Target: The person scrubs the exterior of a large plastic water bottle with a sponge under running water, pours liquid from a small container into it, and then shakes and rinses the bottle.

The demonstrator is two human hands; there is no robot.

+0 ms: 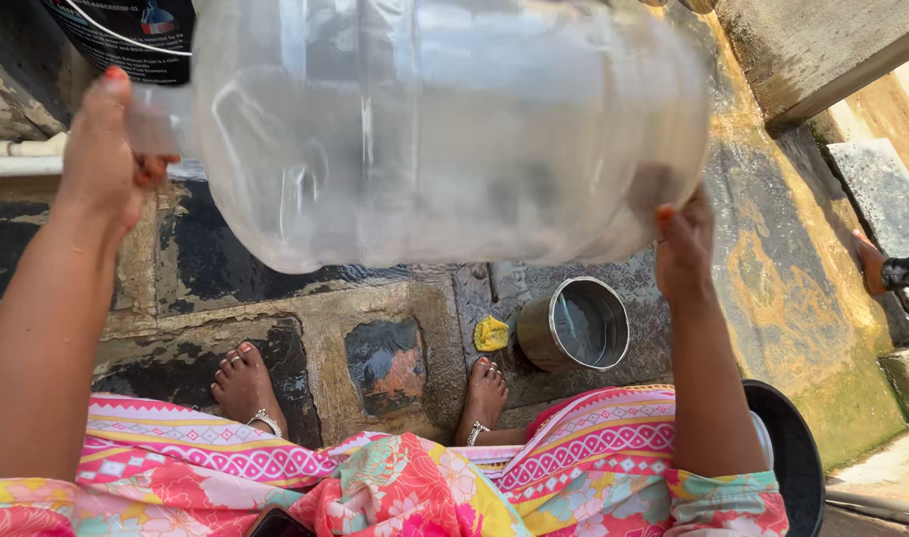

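While my left hand [101,149] clenches the clear jug's [445,129] neck (top cropped), my right hand [681,249] grasps its base above the steel pot [574,323].

Wet stone floor [395,308] with steel pot [574,325], yellow scrap [490,333]

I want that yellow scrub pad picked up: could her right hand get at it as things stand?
Probably not at once: the right hand holds up the base of the big clear jug, while the yellow pad lies down beside the steel pot.
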